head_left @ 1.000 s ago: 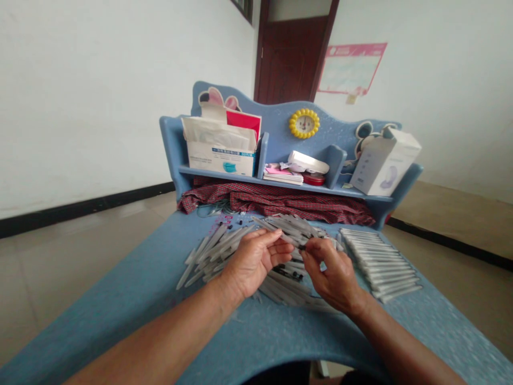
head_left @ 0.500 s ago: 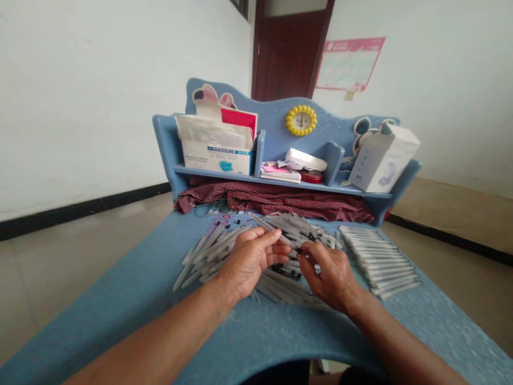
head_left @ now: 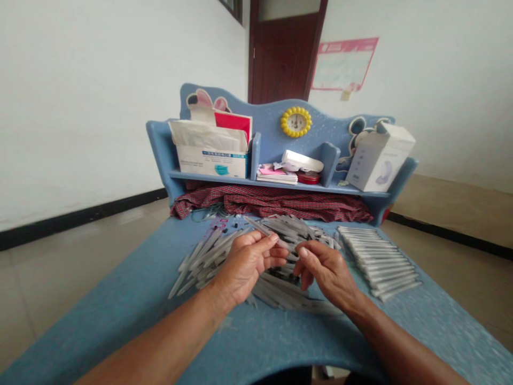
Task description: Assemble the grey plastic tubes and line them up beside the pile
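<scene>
My left hand (head_left: 245,262) is closed around a grey pen barrel (head_left: 262,229) that sticks out up and to the left of its fingers. My right hand (head_left: 325,267) pinches at the barrel's near end, fingertips almost touching the left hand's. What the right fingers hold is too small to make out. Both hands hover over a loose heap of grey pen barrels (head_left: 208,254) on the blue desk (head_left: 132,299). A neat row of finished grey pens (head_left: 379,259) lies to the right of my right hand.
A red checked cloth (head_left: 276,206) lies at the back of the desk under a blue shelf (head_left: 280,184). On the shelf stand a mask box (head_left: 210,155), papers, a white box (head_left: 379,158) and a yellow clock (head_left: 295,122). A dark door (head_left: 282,53) is behind.
My view has shifted slightly, so the desk sits lower and left in the picture. My right fingers have closed in on the barrel's end; the hands stay together over the heap.
</scene>
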Action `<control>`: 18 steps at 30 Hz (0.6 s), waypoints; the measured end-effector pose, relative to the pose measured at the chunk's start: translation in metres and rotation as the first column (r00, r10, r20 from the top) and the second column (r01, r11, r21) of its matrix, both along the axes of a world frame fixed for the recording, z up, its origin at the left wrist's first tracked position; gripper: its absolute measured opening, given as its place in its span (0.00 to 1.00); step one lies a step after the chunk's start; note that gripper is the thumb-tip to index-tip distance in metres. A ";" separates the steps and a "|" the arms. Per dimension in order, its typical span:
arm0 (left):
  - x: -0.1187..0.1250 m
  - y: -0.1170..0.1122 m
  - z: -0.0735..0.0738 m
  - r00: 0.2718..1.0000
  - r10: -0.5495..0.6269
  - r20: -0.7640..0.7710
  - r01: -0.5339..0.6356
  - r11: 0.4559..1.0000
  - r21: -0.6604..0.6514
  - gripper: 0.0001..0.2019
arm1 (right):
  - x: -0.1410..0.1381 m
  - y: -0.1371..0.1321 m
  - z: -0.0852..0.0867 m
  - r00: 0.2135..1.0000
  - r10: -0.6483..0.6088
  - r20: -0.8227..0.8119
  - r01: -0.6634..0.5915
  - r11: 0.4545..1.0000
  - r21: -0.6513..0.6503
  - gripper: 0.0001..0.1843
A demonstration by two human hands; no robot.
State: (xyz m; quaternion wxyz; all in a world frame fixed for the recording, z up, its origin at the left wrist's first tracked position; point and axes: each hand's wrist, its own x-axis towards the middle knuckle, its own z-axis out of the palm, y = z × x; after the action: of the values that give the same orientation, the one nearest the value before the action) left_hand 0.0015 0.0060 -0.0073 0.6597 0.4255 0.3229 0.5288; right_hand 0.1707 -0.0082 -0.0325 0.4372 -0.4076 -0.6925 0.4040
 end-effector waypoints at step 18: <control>0.001 -0.001 -0.001 0.998 0.009 -0.065 -0.010 1.000 -0.016 0.04 | 0.004 -0.002 0.001 0.973 -0.034 0.228 -0.004 0.987 0.163 0.18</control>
State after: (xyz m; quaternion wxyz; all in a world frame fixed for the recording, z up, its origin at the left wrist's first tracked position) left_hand 0.0029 0.0054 -0.0079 0.6499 0.4352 0.3504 0.5152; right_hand 0.1746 -0.0100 -0.0316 0.3889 -0.4196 -0.7661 0.2929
